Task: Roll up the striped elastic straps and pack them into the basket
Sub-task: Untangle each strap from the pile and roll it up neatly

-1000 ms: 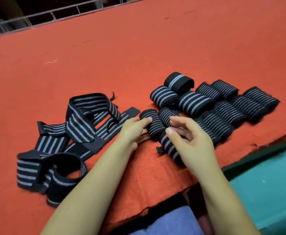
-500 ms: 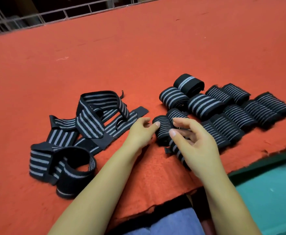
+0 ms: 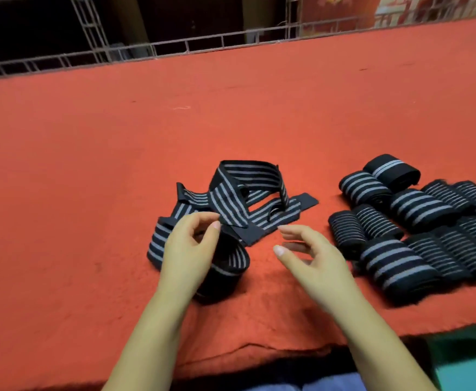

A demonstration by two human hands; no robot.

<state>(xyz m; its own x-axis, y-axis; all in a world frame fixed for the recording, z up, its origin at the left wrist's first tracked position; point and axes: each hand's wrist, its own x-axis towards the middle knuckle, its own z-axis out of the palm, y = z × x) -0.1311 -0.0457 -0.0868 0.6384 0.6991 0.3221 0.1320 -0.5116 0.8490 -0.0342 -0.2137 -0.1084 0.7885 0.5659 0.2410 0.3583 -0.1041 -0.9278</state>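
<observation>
Big red felt-covered desk (image 3: 118,170) fills the view, wide and flat, with a metal railing (image 3: 174,48) running along its far edge and darkness beyond. Down at the near right corner there's a slice of a teal container (image 3: 468,362), only partly in view, sitting below the desk's edge; I can't tell if that is the basket.

Over on the right of the desk, the rolled straps (image 3: 417,227) — black with grey stripes, packed side by side in rough rows, touching one another, running off the right edge of the view. The nearest of them, a fat roll (image 3: 395,263), lies just beside the right wrist.

Centre of the desk, the loose straps (image 3: 248,198): a tangled heap of flat striped bands, crossing over each other, one loop standing up at the back, a plain black tab end sticking out to the right. At the near left of that heap, a curled strap (image 3: 225,263) forms an open ring lying on the felt.

Now the hands. Left hand (image 3: 189,249) is above that curled ring, fingers (image 3: 200,218) bent inward with thumb and forefinger nearly meeting, right at the edge of the heap — whether they actually pinch any band I cannot tell. Right hand (image 3: 313,258) hovers between the heap and the rolls, fingers (image 3: 290,231) loosely spread and curved, holding nothing, thumb pointing left.
</observation>
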